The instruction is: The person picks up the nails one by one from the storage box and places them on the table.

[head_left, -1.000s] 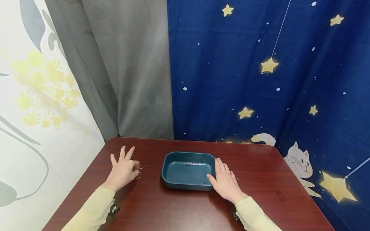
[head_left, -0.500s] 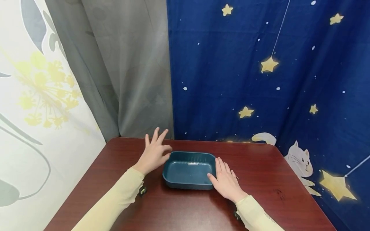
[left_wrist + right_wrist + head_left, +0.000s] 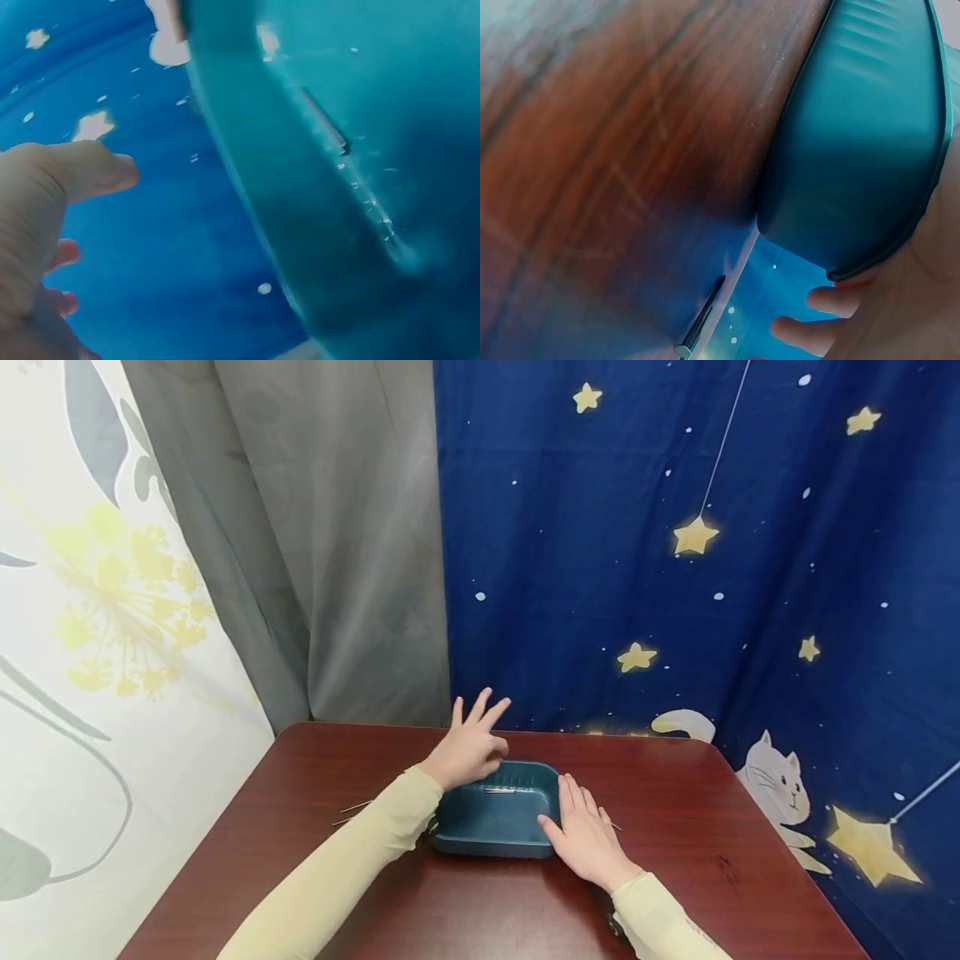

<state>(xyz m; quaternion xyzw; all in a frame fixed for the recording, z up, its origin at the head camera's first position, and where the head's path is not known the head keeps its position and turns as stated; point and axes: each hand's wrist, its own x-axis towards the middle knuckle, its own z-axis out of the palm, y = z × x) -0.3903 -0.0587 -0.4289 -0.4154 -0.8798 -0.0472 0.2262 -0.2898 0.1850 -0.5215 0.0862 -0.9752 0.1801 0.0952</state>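
Observation:
Above the far left part of a dark teal tray (image 3: 495, 847) hovers my left hand (image 3: 467, 753). Its thumb and index finger curve towards each other, the other fingers spread upward. Whether anything is between its fingertips cannot be seen; none shows in the left wrist view. My right hand (image 3: 588, 835) rests against the tray's right side with straight fingers, thumb at the rim. Thin metal rods (image 3: 501, 791) lie in the tray along its far wall. In the right wrist view a dark rod with a round end, like a nail (image 3: 699, 321), lies beyond the tray.
More thin rods (image 3: 356, 807) lie on the reddish-brown table (image 3: 495, 910), left of the tray and partly behind the left sleeve (image 3: 337, 877). The table's far edge runs close behind the tray. Grey (image 3: 375, 568) and blue star-patterned curtains (image 3: 570, 568) hang beyond it.
My left hand has moved right, from beside the rods at the left to over the tray. The right hand and the tray have stayed in place.

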